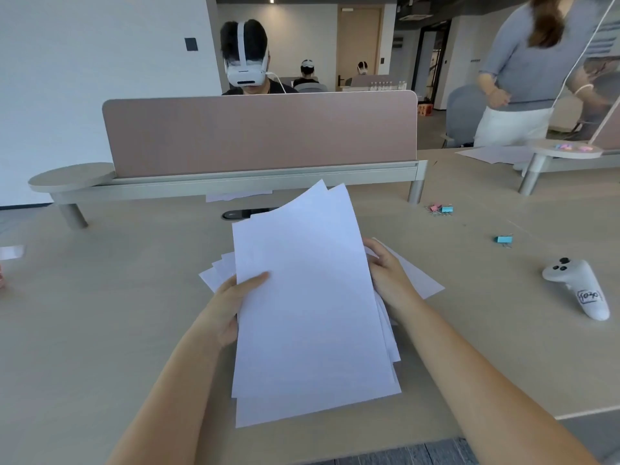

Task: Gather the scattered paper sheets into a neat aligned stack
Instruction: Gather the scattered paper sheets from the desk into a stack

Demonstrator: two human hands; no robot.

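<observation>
A loose bundle of white paper sheets is lifted off the wooden desk in front of me, its edges fanned and uneven. My left hand grips the bundle's left edge, thumb on top. My right hand holds the right edge, fingers partly hidden behind the paper. More white sheets lie on the desk under my hands, sticking out left and right. One further sheet lies under the divider shelf at the back.
A pink divider panel on a raised shelf bounds the desk's far side. Binder clips and a white controller lie to the right. A person with a headset sits behind the divider; another person stands at far right.
</observation>
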